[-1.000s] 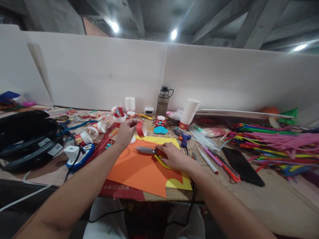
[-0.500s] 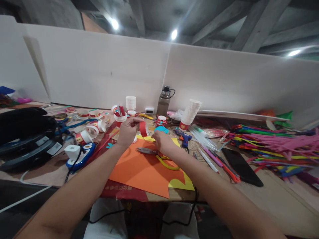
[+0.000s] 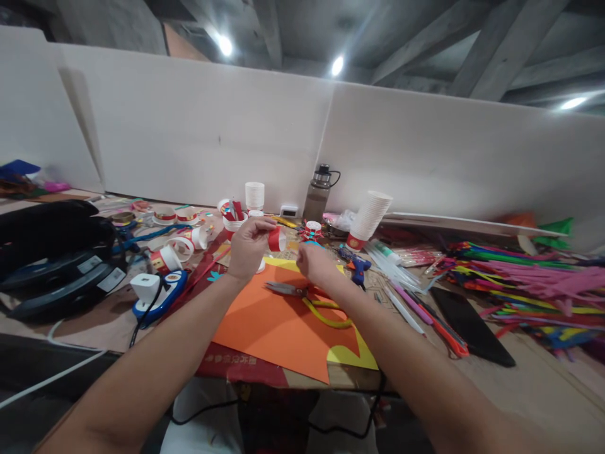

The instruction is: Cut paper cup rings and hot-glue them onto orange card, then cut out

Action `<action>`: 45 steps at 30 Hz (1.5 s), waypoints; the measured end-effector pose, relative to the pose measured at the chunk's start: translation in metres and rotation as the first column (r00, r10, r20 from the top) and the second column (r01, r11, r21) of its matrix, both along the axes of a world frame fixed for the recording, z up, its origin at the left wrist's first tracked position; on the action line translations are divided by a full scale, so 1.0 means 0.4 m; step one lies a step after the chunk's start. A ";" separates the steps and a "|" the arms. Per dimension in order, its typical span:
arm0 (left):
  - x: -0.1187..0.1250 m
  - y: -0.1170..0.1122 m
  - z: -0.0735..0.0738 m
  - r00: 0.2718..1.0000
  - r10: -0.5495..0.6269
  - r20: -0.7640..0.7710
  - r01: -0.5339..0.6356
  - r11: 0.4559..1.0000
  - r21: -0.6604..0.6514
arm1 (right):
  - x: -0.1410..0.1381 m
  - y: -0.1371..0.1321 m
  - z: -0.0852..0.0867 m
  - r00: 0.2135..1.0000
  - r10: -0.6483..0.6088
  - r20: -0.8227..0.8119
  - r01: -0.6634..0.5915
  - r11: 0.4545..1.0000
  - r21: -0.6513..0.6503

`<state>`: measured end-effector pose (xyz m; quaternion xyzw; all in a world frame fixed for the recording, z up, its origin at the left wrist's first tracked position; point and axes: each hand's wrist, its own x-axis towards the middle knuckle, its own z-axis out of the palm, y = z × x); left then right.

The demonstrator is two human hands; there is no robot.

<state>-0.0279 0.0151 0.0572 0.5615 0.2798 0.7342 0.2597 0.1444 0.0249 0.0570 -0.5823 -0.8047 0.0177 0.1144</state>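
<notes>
My left hand (image 3: 251,244) pinches a curled red-and-white paper strip (image 3: 276,239) between thumb and fingers, above the orange sheet (image 3: 271,321). To its right, my right hand (image 3: 316,263) is closed, its fingers turned away from me. Whatever it may hold is hidden. Scissors (image 3: 286,289) with yellow-and-orange handles lie on the orange sheet just below my right hand. Beneath that sheet is a yellow sheet (image 3: 352,358). A small red-and-white cup piece (image 3: 312,228) with red and blue parts stands beyond my right hand.
Stacked paper cups (image 3: 371,217), a water bottle (image 3: 316,195) and a blue glue gun (image 3: 360,268) stand or lie behind and right. Colourful pipe cleaners (image 3: 534,271) and a black phone (image 3: 472,325) are at right. A blue power strip (image 3: 163,296) and cut cups (image 3: 165,258) are at left.
The paper strip, hanging down before, is now raised and curled more tightly in my left hand. My right hand's fingers have drawn in. The view has shifted slightly left.
</notes>
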 end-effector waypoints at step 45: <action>0.107 -0.086 -0.048 0.733 -0.065 -0.677 -0.139 0.960 -0.244 | 0.044 -0.108 -0.006 -0.280 -0.559 -0.780 -0.713 0.666 -0.221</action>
